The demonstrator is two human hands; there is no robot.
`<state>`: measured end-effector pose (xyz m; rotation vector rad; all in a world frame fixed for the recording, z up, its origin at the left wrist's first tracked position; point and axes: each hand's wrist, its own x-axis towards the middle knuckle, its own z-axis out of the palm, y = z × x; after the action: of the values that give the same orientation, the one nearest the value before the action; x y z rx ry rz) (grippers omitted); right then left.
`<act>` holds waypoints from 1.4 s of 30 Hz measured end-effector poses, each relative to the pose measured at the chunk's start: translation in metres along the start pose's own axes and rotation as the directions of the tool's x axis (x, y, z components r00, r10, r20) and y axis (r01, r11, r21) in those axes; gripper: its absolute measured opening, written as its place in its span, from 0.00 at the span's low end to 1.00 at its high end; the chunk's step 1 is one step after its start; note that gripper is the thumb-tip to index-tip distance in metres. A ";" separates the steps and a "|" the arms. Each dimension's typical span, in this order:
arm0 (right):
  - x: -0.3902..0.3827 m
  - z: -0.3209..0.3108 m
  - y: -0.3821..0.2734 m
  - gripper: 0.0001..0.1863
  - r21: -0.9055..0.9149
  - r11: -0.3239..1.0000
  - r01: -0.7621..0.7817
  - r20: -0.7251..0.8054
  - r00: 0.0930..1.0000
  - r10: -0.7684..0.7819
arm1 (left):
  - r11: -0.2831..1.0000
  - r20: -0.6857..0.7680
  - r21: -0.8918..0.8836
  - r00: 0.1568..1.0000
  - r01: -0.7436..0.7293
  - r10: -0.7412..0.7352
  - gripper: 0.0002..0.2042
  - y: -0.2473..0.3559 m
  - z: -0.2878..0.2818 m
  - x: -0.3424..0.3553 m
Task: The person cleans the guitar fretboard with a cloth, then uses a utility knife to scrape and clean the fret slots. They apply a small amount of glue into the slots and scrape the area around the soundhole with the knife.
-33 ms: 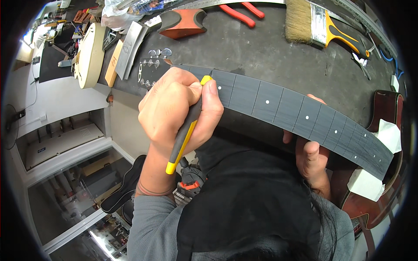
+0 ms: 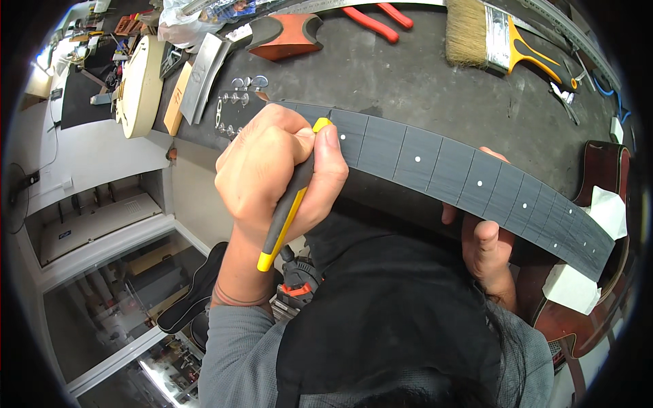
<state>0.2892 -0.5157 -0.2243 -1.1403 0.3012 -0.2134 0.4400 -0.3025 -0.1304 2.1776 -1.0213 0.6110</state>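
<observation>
A guitar neck with a dark fretboard and white dot inlays slants from the headstock at the left down to the guitar's reddish-brown body at the right. My left hand is closed around a tool with a slim black-and-yellow handle, held over the headstock end of the fretboard. The fingers hide the tool's working end, so its kind does not show. Farther along, my right hand supports the neck from beneath, thumb at the near edge and a fingertip showing past the far edge.
On the dark bench lie a wide brush, red-handled pliers, a red-and-black block and a wooden block. Pale masking paper covers parts of the guitar body beside the fretboard. A cream guitar body stands at far left.
My left hand and the tool have shifted very slightly left, the lower end of the handle too. My right hand and the neck stay where they were.
</observation>
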 end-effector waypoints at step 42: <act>0.000 -0.002 0.004 0.61 0.035 0.997 0.067 0.022 0.997 -0.068 | 0.919 0.637 0.115 0.682 0.378 -0.360 0.17 -0.001 -0.024 0.071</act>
<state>0.2886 -0.5161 -0.2291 -1.1193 0.2376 -0.2636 0.4799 -0.3199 -0.0688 2.5312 -0.8419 -0.3946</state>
